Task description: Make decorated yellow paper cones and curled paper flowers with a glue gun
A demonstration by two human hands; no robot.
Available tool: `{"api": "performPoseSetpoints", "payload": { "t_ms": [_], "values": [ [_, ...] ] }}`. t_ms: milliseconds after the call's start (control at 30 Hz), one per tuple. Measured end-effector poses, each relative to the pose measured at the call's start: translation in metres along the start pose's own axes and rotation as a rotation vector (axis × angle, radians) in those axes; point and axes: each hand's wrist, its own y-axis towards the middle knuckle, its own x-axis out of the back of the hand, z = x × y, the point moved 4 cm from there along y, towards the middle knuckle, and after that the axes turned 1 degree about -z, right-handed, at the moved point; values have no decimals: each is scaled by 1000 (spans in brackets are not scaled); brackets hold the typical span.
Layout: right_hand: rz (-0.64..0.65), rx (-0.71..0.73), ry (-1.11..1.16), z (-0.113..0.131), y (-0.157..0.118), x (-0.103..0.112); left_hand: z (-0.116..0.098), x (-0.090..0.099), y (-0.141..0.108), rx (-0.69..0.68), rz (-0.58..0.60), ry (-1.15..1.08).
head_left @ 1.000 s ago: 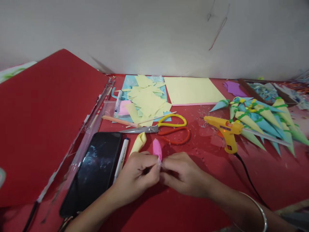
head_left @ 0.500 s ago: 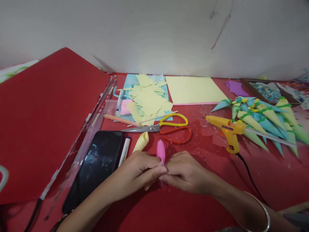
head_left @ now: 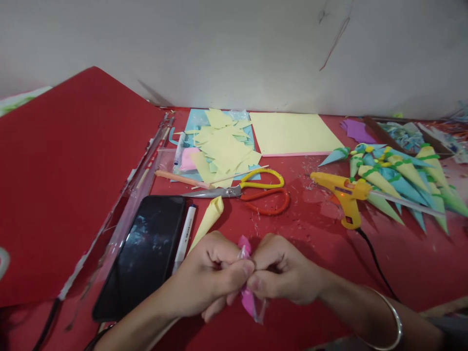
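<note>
Between my two hands, low in the middle of the head view, is a small soft pink packet (head_left: pixel 248 303) with clear plastic around it. My left hand (head_left: pixel 215 275) pinches its middle between thumb and fingers. Right beside it, my right hand (head_left: pixel 283 273) grips the same packet, the thumbs nearly touching. One pink end sticks up above the fingers and the other hangs below with a clear plastic edge. What lies inside the grip is hidden. A rolled yellow paper cone (head_left: pixel 209 219) lies just beyond my left hand, next to a white marker (head_left: pixel 185 234).
A black phone (head_left: pixel 141 258) lies at the left. Scissors (head_left: pixel 234 191) with yellow and red handles rest ahead. The yellow glue gun (head_left: pixel 343 192), its cord running forward, lies right, before several decorated paper cones (head_left: pixel 405 175). Yellow paper scraps (head_left: pixel 226 148) and a yellow sheet (head_left: pixel 296 134) are behind.
Both hands have come slightly nearer to me and turned the thumbs inward on the pink packet. Its lower end and clear plastic now show below the fingers; less sticks up above.
</note>
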Motion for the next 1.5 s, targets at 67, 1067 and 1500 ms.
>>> {"api": "performPoseSetpoints", "payload": {
  "t_ms": [67, 1067, 1500],
  "values": [
    [-4, -28, 55, -4, 0, -1, 2, 0, 0, 5, -5, -23],
    [-373, 167, -470, 9, -3, 23, -21, 10, -4, -638, -492, 1252],
    [-501, 203, -572, 10, -3, 31, -23, 15, 1, -485, -570, 1206]
  ]
}}
